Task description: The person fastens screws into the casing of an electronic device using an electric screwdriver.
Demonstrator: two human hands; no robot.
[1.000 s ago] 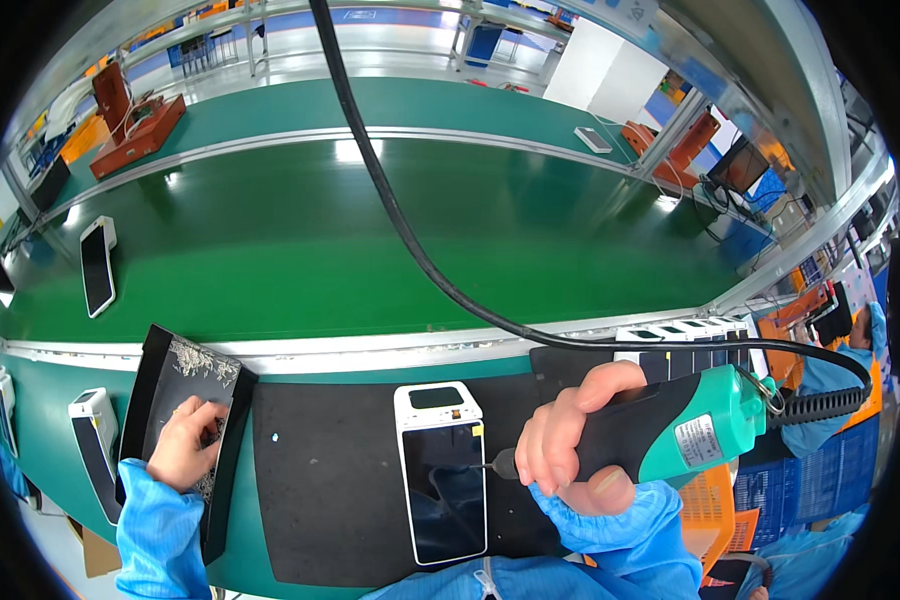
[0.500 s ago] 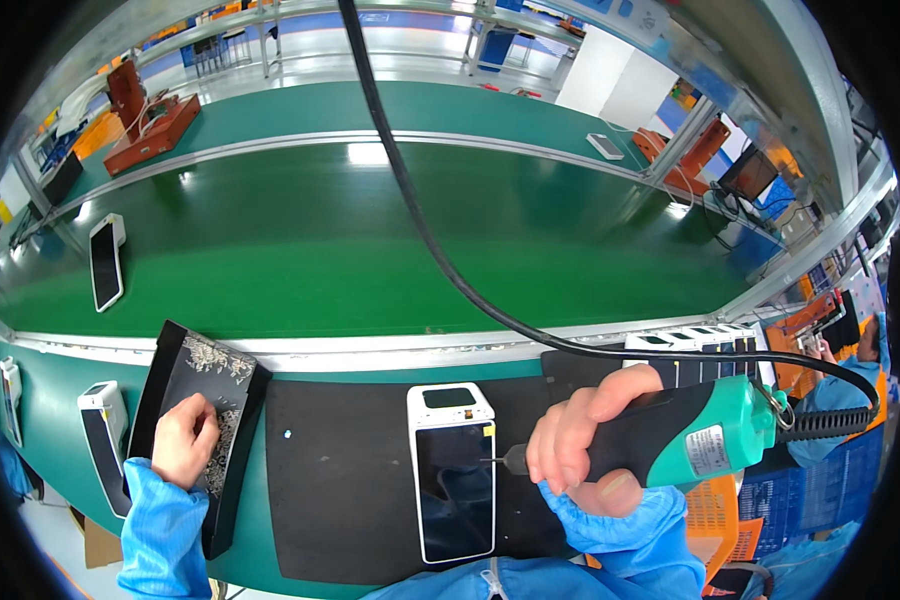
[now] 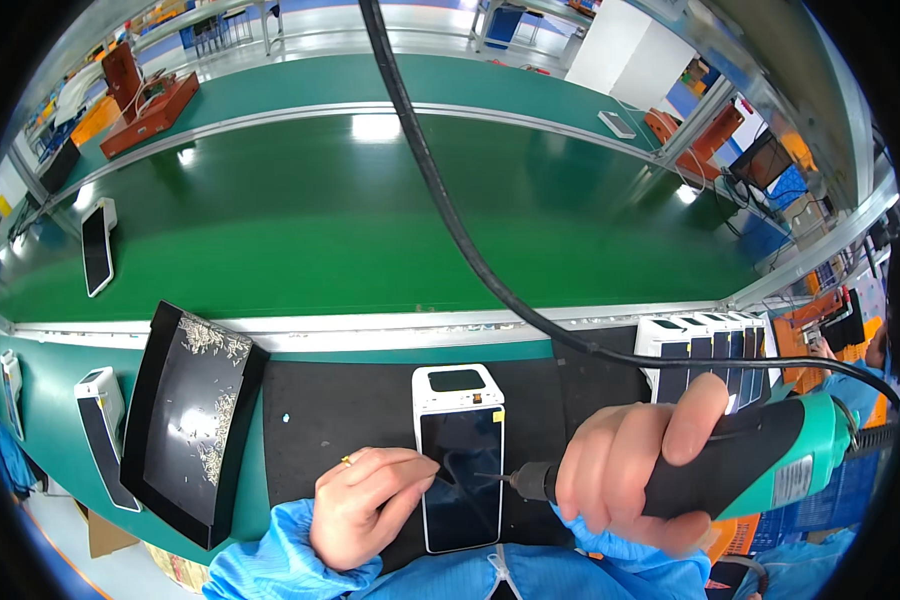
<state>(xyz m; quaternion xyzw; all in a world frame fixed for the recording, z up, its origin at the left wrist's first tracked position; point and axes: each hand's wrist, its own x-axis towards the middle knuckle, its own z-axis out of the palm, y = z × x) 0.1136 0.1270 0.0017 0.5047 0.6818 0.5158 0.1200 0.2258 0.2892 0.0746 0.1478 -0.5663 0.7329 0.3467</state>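
Note:
A white handheld terminal [image 3: 462,430] with a dark screen lies on the black mat [image 3: 340,420] in front of me, a yellow sticker near its upper right. My right hand [image 3: 615,465] is wrapped round a green and black electric screwdriver [image 3: 740,470], held sideways with its thin bit pointing left over the screen. My left hand [image 3: 360,505] is closed in a pinch at the terminal's left edge, fingertips near the bit. What the pinch holds, if anything, is too small to name. At left, a black tray [image 3: 170,420] holds many small screws [image 3: 210,340].
A black cable [image 3: 450,220] hangs across the view to the screwdriver. Several white terminals [image 3: 705,340] stand in a row at the right; another terminal [image 3: 105,430] lies left of the tray. Beyond a metal rail runs a green belt [image 3: 350,250] carrying another terminal [image 3: 97,248].
My left hand has left the screw tray and moved right to the terminal, now pinching beside the bit. The screwdriver stays in my right hand, slightly lower and farther right in view.

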